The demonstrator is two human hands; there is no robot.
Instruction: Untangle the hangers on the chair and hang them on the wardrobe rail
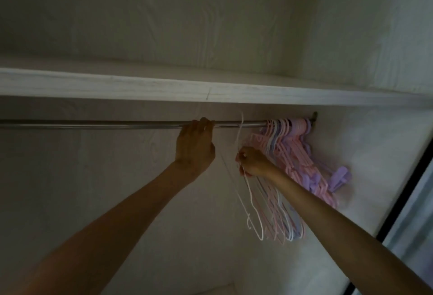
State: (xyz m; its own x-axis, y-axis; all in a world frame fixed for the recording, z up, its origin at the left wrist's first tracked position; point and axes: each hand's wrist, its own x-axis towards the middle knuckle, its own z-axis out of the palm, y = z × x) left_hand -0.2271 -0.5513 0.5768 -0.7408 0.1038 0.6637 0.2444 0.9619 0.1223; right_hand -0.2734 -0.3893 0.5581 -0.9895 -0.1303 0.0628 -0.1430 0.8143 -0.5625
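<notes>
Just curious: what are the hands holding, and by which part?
The right hand pinches a white hanger near its neck, below the hook. The left hand grips the rail.

Our left hand grips the wardrobe rail near its middle, under the shelf. To its right, our right hand pinches a hanger just below the rail. Right of that, a bunch of hangers hangs on the rail's right end, against the side wall.
</notes>
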